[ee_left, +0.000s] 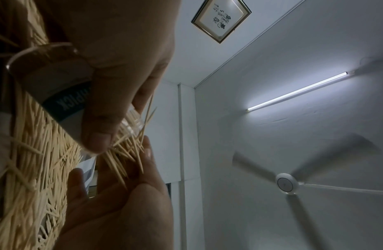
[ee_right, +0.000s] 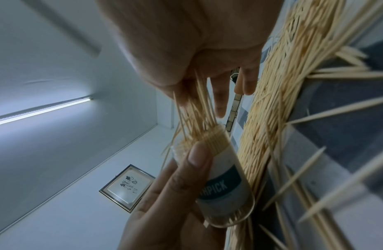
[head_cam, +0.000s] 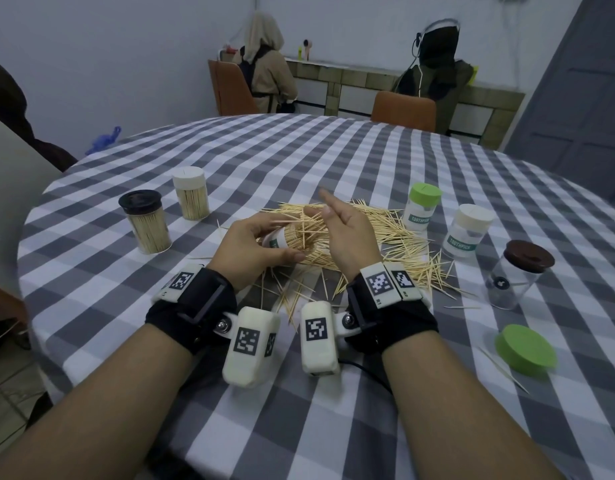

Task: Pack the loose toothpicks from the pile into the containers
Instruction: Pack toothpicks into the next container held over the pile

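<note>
- My forearms are bare; I wear no sleeves.
- A black fabric band wraps my left wrist [head_cam: 191, 313], with a black plastic buckle frame on top.
- A like black band wraps my right wrist [head_cam: 392, 320].
- Each band carries white blocks printed with black-and-white square markers.
- A rounded off-white camera housing [head_cam: 250, 344] hangs from each band on a silver screw joint.
- A black cable [head_cam: 368, 372] trails from the right housing.

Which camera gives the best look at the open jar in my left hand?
The right wrist view: the jar shows whole, label, base and packed mouth. In the head view the left hand hides most of it. The left wrist view shows only its side, behind the thumb.
</note>
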